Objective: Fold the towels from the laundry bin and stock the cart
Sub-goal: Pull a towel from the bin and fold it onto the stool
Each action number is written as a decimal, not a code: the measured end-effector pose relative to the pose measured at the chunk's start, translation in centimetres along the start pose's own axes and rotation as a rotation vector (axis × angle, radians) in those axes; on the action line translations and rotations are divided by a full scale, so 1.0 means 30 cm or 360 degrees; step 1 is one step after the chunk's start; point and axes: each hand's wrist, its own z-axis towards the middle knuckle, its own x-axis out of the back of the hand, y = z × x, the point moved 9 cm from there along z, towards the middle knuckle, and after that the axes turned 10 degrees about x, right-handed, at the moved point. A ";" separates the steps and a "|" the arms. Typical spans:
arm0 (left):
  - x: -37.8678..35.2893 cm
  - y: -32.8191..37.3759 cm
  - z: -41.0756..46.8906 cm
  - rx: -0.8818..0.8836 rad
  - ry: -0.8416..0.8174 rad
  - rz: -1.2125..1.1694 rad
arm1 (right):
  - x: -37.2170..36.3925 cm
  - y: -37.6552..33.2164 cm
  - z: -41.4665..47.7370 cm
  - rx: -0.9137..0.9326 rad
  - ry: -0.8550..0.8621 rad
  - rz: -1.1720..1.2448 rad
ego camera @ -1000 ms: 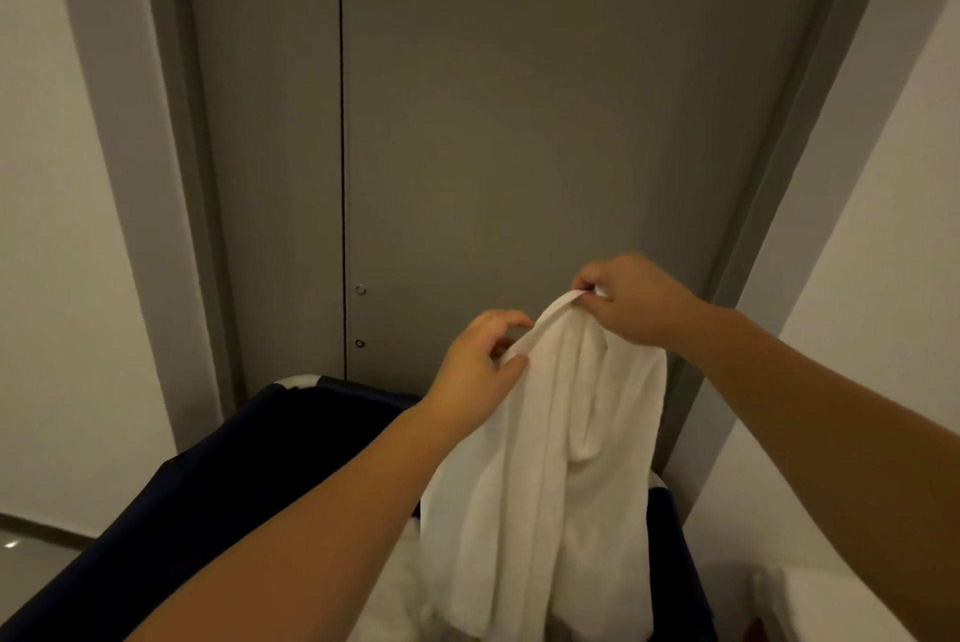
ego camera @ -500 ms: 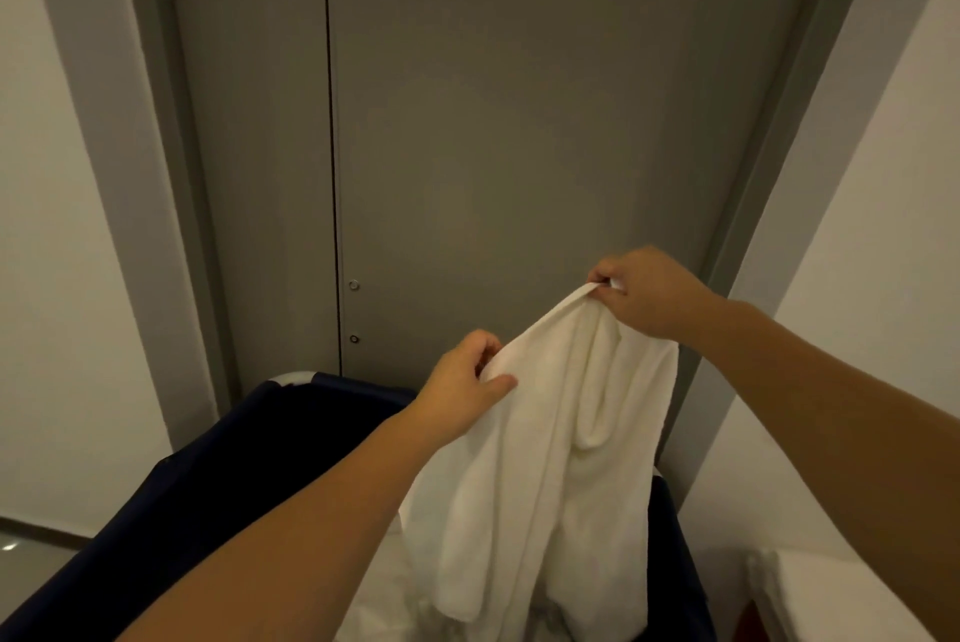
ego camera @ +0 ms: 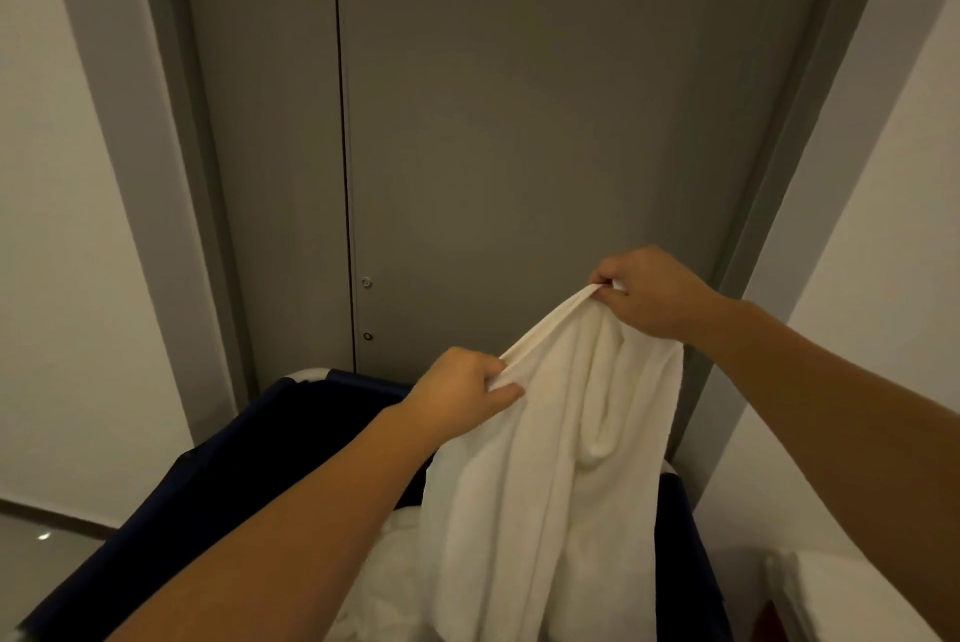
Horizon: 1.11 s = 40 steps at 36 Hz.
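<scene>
— White terry cloth first: what do we have hold of in the head view?
— We hold one white towel (ego camera: 561, 459) up by its hemmed top edge. Our right grip (ego camera: 649, 293) pinches one end of that edge between thumb and curled fingers, up in front of the grey door (ego camera: 519, 121).
— And our left?
— Our left grip (ego camera: 457, 397) sits lower and nearer to us, fingers curled round the same edge, thumb on the near face. The hem runs taut and slanting between the two.
— Where does the towel hang?
— It drapes down in loose folds over the right half of the dark blue laundry bin (ego camera: 234, 459), and its lower end runs out of frame at the bottom. We cannot tell whether it touches what lies inside.
— What lies inside?
— More white linen (ego camera: 384, 563), crumpled, beside our left forearm.
— Anything else?
— Two small round fittings (ego camera: 367, 282) sit one above the other on the door, near its seam. At the lower right corner we see a white, flat-topped stack (ego camera: 857, 589); we cannot tell what it is.
</scene>
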 end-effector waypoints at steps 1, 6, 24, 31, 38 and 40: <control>-0.010 -0.019 0.006 0.0056 -0.0075 0.0037 | 0.001 -0.001 -0.001 0.0004 -0.0001 -0.0014; -0.070 -0.092 -0.010 0.0164 -0.0297 0.0068 | 0.020 0.017 0.003 -0.0023 0.0046 -0.0025; -0.110 -0.457 -0.116 0.0633 -0.0228 -0.0200 | 0.082 0.124 0.003 -0.0208 0.0188 -0.0134; -0.061 -0.546 -0.202 0.0596 -0.0204 -0.0174 | 0.064 0.148 -0.004 -0.0258 0.0170 -0.0149; -0.003 -0.590 -0.251 0.0710 -0.0053 -0.0428 | 0.029 0.155 0.007 -0.0245 0.0168 -0.0136; 0.028 -0.588 -0.263 0.0739 0.0081 -0.0514 | 0.017 0.167 0.009 -0.0270 0.0154 -0.0139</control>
